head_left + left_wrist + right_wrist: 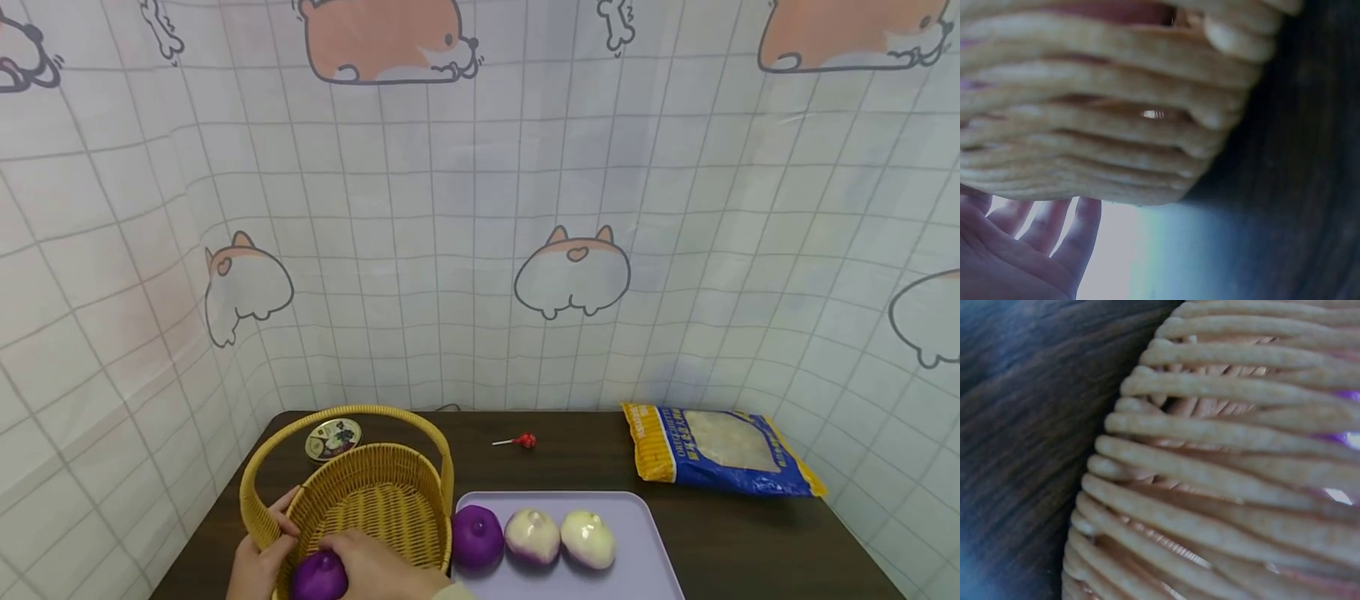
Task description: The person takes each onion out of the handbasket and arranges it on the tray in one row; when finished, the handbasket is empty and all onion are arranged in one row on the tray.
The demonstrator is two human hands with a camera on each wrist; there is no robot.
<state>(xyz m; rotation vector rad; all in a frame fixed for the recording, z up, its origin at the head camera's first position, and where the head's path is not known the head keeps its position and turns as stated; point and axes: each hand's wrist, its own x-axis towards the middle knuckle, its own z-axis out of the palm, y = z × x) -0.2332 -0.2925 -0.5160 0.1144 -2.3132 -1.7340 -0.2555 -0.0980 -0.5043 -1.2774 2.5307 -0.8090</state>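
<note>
A wicker basket point(390, 492) with a tall arched handle stands at the left of the table. My left hand point(257, 567) grips its left rim by the base of the handle; in the left wrist view, that hand's fingers point(1075, 234) reach the woven wall point(1097, 144). Inside the basket, low at its near left side, my right hand point(375, 571) holds a purple turnip point(321, 577), thumb and fingers around it. Bits of purple show through the weave of the basket wall point(1210, 469) in the right wrist view, where the right hand itself is hidden.
Right of the basket lies a lilac tray point(555, 498) bearing another purple turnip point(478, 538) and two whitish ones, a left point(532, 535) and a right point(588, 539). Behind are a round tin point(332, 439), a red lollipop point(527, 440) and a blue-yellow pasta bag point(723, 450).
</note>
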